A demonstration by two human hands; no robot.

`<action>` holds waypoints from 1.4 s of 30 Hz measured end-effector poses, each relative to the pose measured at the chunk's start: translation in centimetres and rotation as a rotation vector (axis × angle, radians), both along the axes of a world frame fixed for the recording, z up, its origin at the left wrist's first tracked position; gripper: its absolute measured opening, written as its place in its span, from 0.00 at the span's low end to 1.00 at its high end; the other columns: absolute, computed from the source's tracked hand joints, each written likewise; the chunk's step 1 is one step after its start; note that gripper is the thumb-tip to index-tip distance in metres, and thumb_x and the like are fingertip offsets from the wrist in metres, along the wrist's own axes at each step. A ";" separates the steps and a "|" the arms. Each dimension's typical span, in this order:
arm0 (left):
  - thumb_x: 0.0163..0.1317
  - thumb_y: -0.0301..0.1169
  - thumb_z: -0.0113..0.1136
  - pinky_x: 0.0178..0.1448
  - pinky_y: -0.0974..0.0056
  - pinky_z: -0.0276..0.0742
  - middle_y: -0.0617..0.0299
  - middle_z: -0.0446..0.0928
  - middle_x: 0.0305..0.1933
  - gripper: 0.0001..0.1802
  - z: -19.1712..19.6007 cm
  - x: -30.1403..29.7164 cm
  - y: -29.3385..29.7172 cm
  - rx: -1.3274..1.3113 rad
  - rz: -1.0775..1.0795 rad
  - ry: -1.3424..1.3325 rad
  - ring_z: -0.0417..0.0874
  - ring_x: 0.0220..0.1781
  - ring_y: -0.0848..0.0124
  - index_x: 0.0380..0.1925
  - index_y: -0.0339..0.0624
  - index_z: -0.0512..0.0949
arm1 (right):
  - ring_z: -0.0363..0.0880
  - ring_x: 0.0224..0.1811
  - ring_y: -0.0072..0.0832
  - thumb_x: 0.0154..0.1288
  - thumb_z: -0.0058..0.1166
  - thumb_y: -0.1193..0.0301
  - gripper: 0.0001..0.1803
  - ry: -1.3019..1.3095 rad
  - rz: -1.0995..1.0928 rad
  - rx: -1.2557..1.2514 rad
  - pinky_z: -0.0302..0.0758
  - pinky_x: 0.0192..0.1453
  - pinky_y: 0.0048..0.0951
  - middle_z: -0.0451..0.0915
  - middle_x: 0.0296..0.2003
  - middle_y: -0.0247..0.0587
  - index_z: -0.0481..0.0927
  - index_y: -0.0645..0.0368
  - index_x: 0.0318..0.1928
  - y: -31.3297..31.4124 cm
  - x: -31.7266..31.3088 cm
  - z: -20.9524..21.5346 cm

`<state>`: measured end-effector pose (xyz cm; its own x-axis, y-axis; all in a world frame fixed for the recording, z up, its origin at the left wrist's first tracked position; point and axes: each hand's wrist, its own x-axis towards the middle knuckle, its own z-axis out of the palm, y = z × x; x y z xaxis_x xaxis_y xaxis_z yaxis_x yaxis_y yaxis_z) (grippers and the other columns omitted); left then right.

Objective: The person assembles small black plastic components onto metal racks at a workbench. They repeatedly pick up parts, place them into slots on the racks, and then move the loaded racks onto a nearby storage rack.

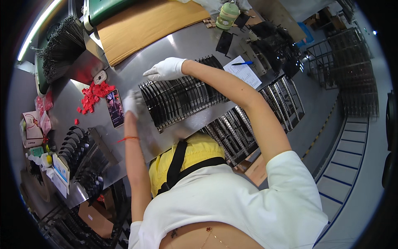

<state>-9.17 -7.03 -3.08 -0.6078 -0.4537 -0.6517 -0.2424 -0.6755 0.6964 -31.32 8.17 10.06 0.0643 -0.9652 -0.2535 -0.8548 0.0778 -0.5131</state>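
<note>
A row of thin black curved parts (182, 101) stands closely spaced on the metal table in front of me. My right hand (166, 69), in a white glove, reaches over the row's far left end. Its fingers are stretched out to the left, and nothing shows in them. Beside the row's left end is my left hand (132, 103), also gloved in white. It is smeared by motion, so its fingers and anything in them cannot be made out. Just left of it lies a phone (115, 108) with a lit screen, next to a pile of small red pieces (94, 96).
A cardboard sheet (149, 27) covers the table's back. Thin black rods (64, 47) stand in a bundle at the far left. Paper with a blue pen (242, 63) lies right of the row, below a green bottle (227, 15). A metal rack (234, 133) stands at the near right edge.
</note>
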 end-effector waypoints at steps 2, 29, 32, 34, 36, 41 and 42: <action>0.74 0.54 0.49 0.15 0.76 0.60 0.77 0.67 0.18 0.19 0.7 -1.6 1.9 -0.155 0.070 -0.162 0.64 0.13 0.82 0.28 0.57 0.72 | 0.76 0.61 0.51 0.76 0.32 0.44 0.31 0.040 0.034 -0.001 0.71 0.66 0.44 0.78 0.60 0.50 0.70 0.44 0.69 0.1 0.1 0.9; 0.77 0.43 0.48 0.56 0.66 0.74 0.62 0.80 0.46 0.22 -0.7 -0.3 2.4 -0.725 0.138 -0.143 0.80 0.47 0.71 0.57 0.35 0.74 | 0.75 0.64 0.44 0.73 0.23 0.34 0.41 -0.156 -0.307 0.140 0.68 0.69 0.37 0.78 0.61 0.46 0.75 0.46 0.66 8.7 -9.3 -0.2; 0.78 0.46 0.44 0.63 0.64 0.70 0.58 0.78 0.54 0.26 1.1 -0.4 2.7 -0.786 0.067 -0.256 0.77 0.55 0.69 0.61 0.35 0.71 | 0.74 0.63 0.38 0.73 0.27 0.33 0.44 -0.617 -0.641 0.031 0.66 0.70 0.36 0.77 0.62 0.48 0.75 0.56 0.66 10.5 -10.5 0.7; 0.78 0.48 0.42 0.67 0.63 0.67 0.56 0.76 0.60 0.29 0.9 -0.7 2.6 -0.887 -0.002 -0.298 0.75 0.60 0.66 0.64 0.34 0.70 | 0.75 0.60 0.35 0.73 0.29 0.33 0.45 -0.539 -0.535 0.025 0.66 0.70 0.36 0.78 0.58 0.46 0.72 0.59 0.67 11.6 -12.1 -3.0; 0.78 0.51 0.40 0.72 0.63 0.63 0.54 0.72 0.67 0.32 -1.4 0.6 1.0 -0.811 0.036 -0.275 0.72 0.66 0.65 0.66 0.32 0.67 | 0.74 0.60 0.33 0.73 0.32 0.34 0.45 -0.491 -0.473 0.144 0.65 0.71 0.34 0.78 0.58 0.43 0.70 0.63 0.68 10.6 -12.4 -3.1; 0.78 0.43 0.43 0.68 0.67 0.68 0.60 0.76 0.63 0.27 -1.6 0.8 -0.4 -0.536 0.085 -0.118 0.76 0.62 0.71 0.65 0.34 0.71 | 0.71 0.68 0.33 0.76 0.37 0.42 0.36 -0.812 -0.630 -0.179 0.65 0.72 0.30 0.76 0.64 0.44 0.75 0.61 0.64 11.5 -14.6 -4.4; 0.78 0.43 0.43 0.65 0.67 0.71 0.61 0.78 0.60 0.25 -1.5 0.9 -0.4 -0.520 0.070 -0.121 0.78 0.59 0.71 0.62 0.35 0.73 | 0.72 0.67 0.33 0.76 0.39 0.44 0.35 -0.688 -0.515 -0.244 0.65 0.71 0.30 0.76 0.64 0.44 0.75 0.60 0.65 12.2 -15.2 -5.7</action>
